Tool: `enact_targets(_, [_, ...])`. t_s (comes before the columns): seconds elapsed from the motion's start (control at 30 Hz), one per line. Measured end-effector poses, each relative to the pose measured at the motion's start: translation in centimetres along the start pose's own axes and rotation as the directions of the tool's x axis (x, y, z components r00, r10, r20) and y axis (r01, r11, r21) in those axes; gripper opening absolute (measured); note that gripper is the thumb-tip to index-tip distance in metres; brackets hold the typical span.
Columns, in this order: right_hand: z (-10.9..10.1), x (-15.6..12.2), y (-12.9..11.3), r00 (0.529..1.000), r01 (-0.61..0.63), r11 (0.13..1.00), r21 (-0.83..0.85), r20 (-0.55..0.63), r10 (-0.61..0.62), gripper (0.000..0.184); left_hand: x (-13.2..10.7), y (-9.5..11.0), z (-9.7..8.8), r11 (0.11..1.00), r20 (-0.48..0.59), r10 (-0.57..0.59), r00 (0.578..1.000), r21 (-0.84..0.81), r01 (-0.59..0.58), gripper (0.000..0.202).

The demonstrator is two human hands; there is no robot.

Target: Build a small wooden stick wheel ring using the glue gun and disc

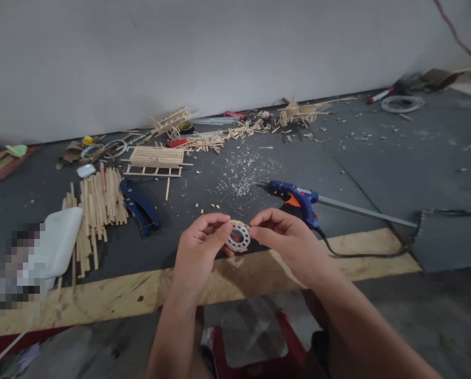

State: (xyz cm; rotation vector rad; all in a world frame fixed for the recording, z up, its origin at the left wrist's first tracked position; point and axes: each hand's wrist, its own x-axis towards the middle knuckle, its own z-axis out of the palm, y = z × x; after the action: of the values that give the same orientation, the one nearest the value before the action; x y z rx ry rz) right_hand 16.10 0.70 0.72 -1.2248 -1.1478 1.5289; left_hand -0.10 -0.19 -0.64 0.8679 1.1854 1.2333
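The left hand [199, 247] is clamped, thumb against fingers, on a pale perforated ring [244, 243] with tan edging. The right hand [288, 239] pinches the ring's right edge, its thumb and index finger together; any separate small piece between them is too small to tell. The ring is held above the near edge of the tabletop [353, 205], close to the wooden edge board [140, 292].

Positions relative to the ring:
- 2 o'clock, near: blue glue gun [296, 193], orange trigger, glue stick [365, 210] projecting from its rear.
- 10 o'clock: blue-handled cutter [138, 205], just beside a bundle of wooden sticks [101, 205].
- Between 10 and 11 o'clock: slatted stick frame [156, 157].
- 12 o'clock: white shavings [243, 176], with stick offcuts [245, 129] beyond.
- 1 o'clock, far: miniature wooden cart [298, 112].
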Motion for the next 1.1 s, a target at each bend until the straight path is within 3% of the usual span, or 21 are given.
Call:
enact_targets(0.47, [-0.95, -0.11, -0.25, 0.991, -0.077, 0.997, -0.03, 0.104, 0.08, 0.012, 0.03, 0.07, 0.05, 0.999, 0.014, -0.025, 1.0, -0.023, 0.026, 0.018])
enact_targets(0.67, [-0.8, 0.01, -0.34, 0.997, -0.07, 0.996, 0.057, 0.048, 0.068, 0.013, 0.06, 0.09, 0.16, 0.998, 0.027, -0.032, 0.999, -0.055, 0.033, 0.017])
enact_targets(1.1, [-0.8, 0.04, -0.17, 0.998, -0.023, 1.0, 0.015, 0.058, 0.022, 0.014, 0.13, -0.17, 0.09, 1.0, 0.024, -0.007, 1.0, -0.007, 0.007, 0.018])
